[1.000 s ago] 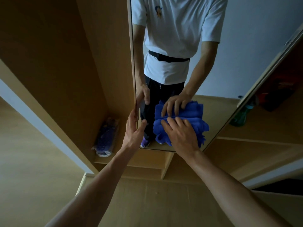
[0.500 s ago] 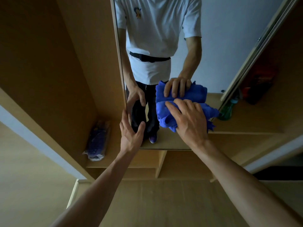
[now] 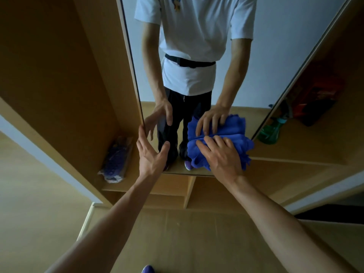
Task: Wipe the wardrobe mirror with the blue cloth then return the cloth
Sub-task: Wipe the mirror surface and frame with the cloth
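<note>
Blue cloth [image 3: 195, 157] sits bunched low on the wardrobe mirror [image 3: 275, 56], pressed by the right hand's [image 3: 223, 157] flat, spread fingers, while the left hand's [image 3: 151, 154] straight fingers rest along its left edge, between pale wooden shelves [image 3: 295, 152].

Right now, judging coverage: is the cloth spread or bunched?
Bunched: the blue cloth shows folds and ruffled edges under the right hand.
</note>
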`<state>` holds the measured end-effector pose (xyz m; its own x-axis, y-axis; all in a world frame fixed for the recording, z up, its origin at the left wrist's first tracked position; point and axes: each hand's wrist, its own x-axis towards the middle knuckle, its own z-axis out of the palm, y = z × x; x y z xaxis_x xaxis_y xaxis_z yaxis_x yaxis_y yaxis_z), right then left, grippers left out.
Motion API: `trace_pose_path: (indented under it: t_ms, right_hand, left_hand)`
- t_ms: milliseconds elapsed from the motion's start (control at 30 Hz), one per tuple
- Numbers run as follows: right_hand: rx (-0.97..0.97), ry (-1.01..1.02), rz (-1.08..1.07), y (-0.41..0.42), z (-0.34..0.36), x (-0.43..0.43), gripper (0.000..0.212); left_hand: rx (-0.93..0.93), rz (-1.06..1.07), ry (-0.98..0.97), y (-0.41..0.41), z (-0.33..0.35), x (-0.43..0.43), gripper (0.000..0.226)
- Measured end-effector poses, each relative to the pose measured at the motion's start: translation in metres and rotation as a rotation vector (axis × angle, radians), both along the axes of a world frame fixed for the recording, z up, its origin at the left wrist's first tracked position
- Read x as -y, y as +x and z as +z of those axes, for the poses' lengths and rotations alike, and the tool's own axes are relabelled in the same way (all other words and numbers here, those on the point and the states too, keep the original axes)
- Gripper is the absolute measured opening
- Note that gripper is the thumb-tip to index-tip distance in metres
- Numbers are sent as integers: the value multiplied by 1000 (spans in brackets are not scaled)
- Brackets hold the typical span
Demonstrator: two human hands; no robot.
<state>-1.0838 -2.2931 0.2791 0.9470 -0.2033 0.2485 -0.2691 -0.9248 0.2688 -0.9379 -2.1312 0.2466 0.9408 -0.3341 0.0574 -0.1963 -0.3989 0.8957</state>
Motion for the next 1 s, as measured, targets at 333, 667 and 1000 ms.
trace_pose_path:
  t_ms: [333,667,1000]
  right_hand:
    - [239,1,22,-16,42,22,52]
    - [317,-28,37,-26,50,38,52]
    - [119,-30,-1,-42,-5,45,50]
  left_hand:
    - [-48,-32,26,-8,15,-1,104]
    - [-52,-18,29,-7,15,-2,97]
    - [-15,-16,-5,-3,1,-2,98]
